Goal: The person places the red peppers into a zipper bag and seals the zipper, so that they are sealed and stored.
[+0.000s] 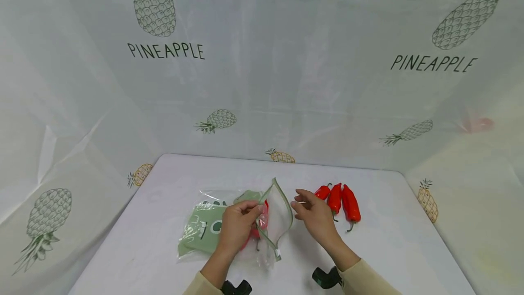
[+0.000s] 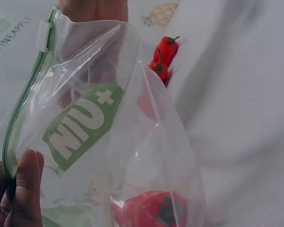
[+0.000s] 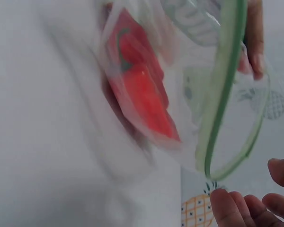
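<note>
The background is filled by a translucent white plastic sheet [image 1: 286, 90] printed with pineapples, before which a smooth white bench [image 1: 131, 249] is placed. Above its middle, a clear plastic zip bag with a green rim [image 2: 146, 151] is held up, its mouth spread apart. To the left, a flat green packet in clear film [image 1: 209, 231] is laid on the bench, partly covered by the left hand [image 1: 239, 224]. By that hand the bag's green rim is pinched between thumb and fingers. Nothing is gripped by the right hand [image 1: 315, 213]; its thumb and fingers are parted and slightly bent, just beside the opposite side of the rim. On the bag's face, a green label with white "NIU+" lettering [image 2: 87, 125] is shown. Three glossy red peppers with green stems [image 1: 335, 199] are set close together beyond the right hand. Inside the bag, at least one bright red pepper [image 3: 146, 97] is contained; the exact count cannot be told.
</note>
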Available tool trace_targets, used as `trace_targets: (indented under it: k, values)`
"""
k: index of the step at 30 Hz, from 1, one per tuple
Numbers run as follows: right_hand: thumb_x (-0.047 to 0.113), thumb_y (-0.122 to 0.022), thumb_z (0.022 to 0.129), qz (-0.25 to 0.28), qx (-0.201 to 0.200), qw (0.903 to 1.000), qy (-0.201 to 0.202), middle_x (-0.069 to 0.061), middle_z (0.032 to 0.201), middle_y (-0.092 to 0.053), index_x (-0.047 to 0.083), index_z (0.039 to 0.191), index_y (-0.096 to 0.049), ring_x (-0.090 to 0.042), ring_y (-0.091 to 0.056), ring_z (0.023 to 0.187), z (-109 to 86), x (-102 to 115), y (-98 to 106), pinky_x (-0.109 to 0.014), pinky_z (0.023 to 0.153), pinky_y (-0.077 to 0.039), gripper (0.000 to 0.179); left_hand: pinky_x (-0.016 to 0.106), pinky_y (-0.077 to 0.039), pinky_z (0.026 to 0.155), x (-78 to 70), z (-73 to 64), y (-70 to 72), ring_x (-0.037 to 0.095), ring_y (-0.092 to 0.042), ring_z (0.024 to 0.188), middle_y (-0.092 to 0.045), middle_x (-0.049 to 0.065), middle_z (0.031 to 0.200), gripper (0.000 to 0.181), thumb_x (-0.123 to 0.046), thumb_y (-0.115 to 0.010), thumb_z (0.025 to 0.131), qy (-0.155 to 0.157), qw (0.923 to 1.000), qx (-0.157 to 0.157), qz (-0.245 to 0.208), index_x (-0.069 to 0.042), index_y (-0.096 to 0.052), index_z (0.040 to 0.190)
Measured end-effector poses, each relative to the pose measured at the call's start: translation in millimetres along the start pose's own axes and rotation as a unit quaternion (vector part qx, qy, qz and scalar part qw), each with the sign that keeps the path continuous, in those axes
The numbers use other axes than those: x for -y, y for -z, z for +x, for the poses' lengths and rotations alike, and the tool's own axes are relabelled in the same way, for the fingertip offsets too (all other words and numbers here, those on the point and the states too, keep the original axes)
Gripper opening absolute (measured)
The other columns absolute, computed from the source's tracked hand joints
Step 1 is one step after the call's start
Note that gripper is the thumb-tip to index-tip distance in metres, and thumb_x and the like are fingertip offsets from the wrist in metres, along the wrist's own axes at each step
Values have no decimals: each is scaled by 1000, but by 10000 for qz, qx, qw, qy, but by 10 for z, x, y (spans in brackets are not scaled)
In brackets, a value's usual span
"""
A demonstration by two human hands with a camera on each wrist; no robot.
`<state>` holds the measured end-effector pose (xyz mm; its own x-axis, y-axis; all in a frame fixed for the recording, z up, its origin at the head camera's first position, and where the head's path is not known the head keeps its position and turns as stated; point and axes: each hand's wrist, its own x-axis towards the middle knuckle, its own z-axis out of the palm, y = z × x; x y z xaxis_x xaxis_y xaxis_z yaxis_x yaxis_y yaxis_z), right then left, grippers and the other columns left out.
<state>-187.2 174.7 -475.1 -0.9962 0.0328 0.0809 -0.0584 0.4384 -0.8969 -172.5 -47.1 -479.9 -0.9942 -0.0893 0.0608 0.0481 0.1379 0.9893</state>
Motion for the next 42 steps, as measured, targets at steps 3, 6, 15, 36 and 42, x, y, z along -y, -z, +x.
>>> trace_targets:
  k: [3, 6, 15, 36, 42]
  values:
    - [21, -74, 100, 123, 20, 9999, -78, -15, 128, -71, 12, 146, -61, -32, -75, 105, 42, -38, 129, -31, 79, -65, 48, 24, -59, 57, 9, 0, -7, 10, -66, 65, -75, 7, 84, 21, -18, -81, 93, 39, 10000, 4, 45, -2, -81, 107]
    - [25, -73, 101, -13, 21, 9999, -105, -14, 132, -70, 13, 148, -58, -33, -73, 110, 70, -84, 271, -35, 86, -65, 51, 25, -59, 56, 19, -4, -12, 11, -66, 63, -74, 7, 84, 21, -19, -81, 93, 81, 9999, 35, 77, -2, -80, 107]
    - [34, -69, 103, -625, -138, 9973, -360, -16, 138, -66, 14, 155, -51, -33, -65, 121, 135, -274, 663, -35, 87, -63, 59, 27, -59, 55, 31, -17, -1, 12, -64, 64, -73, 7, 84, 22, -18, -80, 93, 95, 9998, 140, 107, -1, -80, 108]
    - [31, -62, 105, -1613, -28, 9803, -1142, -37, 155, -42, 2, 165, -23, -56, -45, 138, 370, -864, 1429, -64, 101, -55, 78, 24, -57, 52, 34, -60, 2, 12, -65, 61, -74, 7, 82, 22, -18, -82, 92, 235, 9996, 160, 0, -1, -80, 106]
    - [31, -63, 104, -1452, 191, 9790, -1416, -39, 156, -36, 0, 165, -20, -57, -42, 139, 451, -1036, 1458, -63, 106, -52, 81, 23, -56, 50, 54, -68, -8, 11, -65, 59, -75, 7, 81, 21, -17, -82, 92, 245, 9995, 183, 11, -1, -80, 105]
